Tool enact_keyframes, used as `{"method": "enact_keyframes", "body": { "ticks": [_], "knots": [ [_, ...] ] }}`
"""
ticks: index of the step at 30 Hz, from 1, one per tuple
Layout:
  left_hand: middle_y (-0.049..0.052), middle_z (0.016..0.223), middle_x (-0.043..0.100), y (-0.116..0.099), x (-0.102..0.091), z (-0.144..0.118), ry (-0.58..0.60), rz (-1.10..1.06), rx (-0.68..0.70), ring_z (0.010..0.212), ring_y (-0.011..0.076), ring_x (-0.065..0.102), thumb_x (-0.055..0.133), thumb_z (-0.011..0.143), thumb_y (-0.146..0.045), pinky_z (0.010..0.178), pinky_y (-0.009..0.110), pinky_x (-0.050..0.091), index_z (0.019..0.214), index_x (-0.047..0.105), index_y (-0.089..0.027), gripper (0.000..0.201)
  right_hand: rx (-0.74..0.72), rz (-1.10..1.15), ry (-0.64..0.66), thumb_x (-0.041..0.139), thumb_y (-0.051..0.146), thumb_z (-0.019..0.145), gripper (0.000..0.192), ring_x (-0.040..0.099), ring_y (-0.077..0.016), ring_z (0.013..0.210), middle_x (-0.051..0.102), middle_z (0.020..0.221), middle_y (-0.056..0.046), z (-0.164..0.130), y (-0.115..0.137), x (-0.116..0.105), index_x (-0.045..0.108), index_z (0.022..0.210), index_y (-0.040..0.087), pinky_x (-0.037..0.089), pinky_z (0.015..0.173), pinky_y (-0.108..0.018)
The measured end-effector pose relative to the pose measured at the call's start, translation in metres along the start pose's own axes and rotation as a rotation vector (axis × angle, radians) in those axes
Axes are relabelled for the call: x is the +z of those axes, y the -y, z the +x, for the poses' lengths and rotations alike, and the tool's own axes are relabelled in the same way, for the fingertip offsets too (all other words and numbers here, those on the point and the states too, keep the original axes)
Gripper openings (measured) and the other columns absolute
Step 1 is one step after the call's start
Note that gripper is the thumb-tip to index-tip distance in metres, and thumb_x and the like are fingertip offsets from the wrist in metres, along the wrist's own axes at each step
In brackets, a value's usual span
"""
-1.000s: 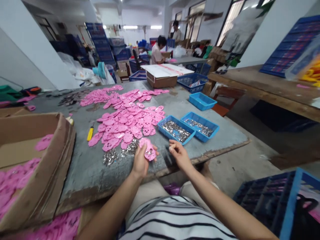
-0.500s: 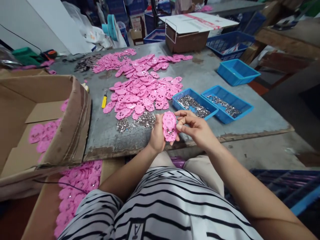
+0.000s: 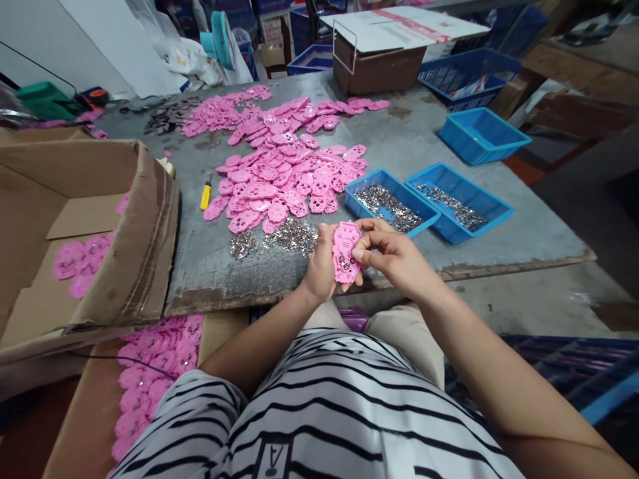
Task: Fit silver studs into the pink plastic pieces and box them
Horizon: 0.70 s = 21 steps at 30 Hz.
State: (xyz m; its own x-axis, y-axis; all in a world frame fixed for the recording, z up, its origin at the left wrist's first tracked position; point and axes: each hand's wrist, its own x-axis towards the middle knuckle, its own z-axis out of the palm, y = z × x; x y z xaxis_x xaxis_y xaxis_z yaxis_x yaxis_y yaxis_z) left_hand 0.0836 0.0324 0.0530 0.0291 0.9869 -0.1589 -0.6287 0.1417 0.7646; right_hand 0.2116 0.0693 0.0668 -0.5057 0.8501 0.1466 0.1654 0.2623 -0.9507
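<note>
1. Right now the left hand [image 3: 319, 269] grips a pink plastic piece [image 3: 346, 252] upright at the near edge of the grey table [image 3: 424, 146], fingers closed round its left side
2. The right hand [image 3: 394, 256] meets it from 3 o'clock, thumb and forefinger pinched against the face of the piece; whether a small part sits between them cannot be told
3. At 11 o'clock of the hands, just beside them, lies a loose heap of small metal bits [image 3: 279, 238], and past it a wide spread of pink pieces [image 3: 279, 179]
4. At 1 o'clock stand two blue trays [image 3: 452, 199] side by side, both holding metal bits, with a third blue tray [image 3: 482, 135] farther off
5. A yellow-handled screwdriver [image 3: 205, 195] lies at 10 o'clock, well apart
6. At 9 o'clock an open cardboard box [image 3: 144, 233] holds more pink pieces, its side touching the table edge
</note>
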Motion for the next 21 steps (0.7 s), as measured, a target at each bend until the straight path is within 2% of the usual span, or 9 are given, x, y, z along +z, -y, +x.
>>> {"method": "enact_keyframes", "body": {
  "ticks": [5,9,15,21],
  "knots": [
    [-0.002,0.057,0.057,0.002,-0.003,0.002,0.036,0.031,-0.005,0.036,0.0095,0.053,0.043,0.076,-0.079,0.026,0.014,0.026,0.096,0.054,-0.017,0.066,-0.001,-0.026,0.021,0.066,0.034,0.076,0.022,0.057,-0.0195,0.097,0.057,0.101,-0.005,0.003,-0.004,-0.003,0.064,0.061,0.019,0.046,0.090,-0.038],
    [-0.002,0.055,0.058,0.005,-0.005,0.004,0.055,0.063,-0.036,0.029,0.0085,0.047,0.040,0.077,-0.079,0.024,0.016,0.025,0.094,0.055,-0.017,0.066,-0.012,-0.061,0.070,0.066,0.031,0.076,0.019,0.056,-0.0193,0.097,0.058,0.097,-0.004,0.004,-0.006,-0.008,0.064,0.060,0.020,0.048,0.086,-0.036],
    [-0.002,0.050,0.057,0.015,-0.010,0.008,0.078,0.140,-0.011,0.028,0.0096,0.047,0.039,0.071,-0.085,0.025,0.017,0.024,0.095,0.057,-0.016,0.075,0.015,-0.049,0.115,0.068,0.033,0.075,0.021,0.055,-0.0187,0.092,0.057,0.092,-0.004,0.007,-0.010,-0.013,0.063,0.058,0.021,0.049,0.080,-0.035],
    [-0.001,0.046,0.056,0.017,-0.012,0.011,0.117,0.201,-0.021,0.026,0.0110,0.046,0.033,0.071,-0.087,0.023,0.017,0.025,0.084,0.053,-0.017,0.073,0.024,-0.072,0.191,0.067,0.037,0.078,0.030,0.053,-0.0220,0.098,0.058,0.074,-0.004,0.011,-0.012,-0.015,0.061,0.053,0.022,0.044,0.092,-0.041]
  ]
}}
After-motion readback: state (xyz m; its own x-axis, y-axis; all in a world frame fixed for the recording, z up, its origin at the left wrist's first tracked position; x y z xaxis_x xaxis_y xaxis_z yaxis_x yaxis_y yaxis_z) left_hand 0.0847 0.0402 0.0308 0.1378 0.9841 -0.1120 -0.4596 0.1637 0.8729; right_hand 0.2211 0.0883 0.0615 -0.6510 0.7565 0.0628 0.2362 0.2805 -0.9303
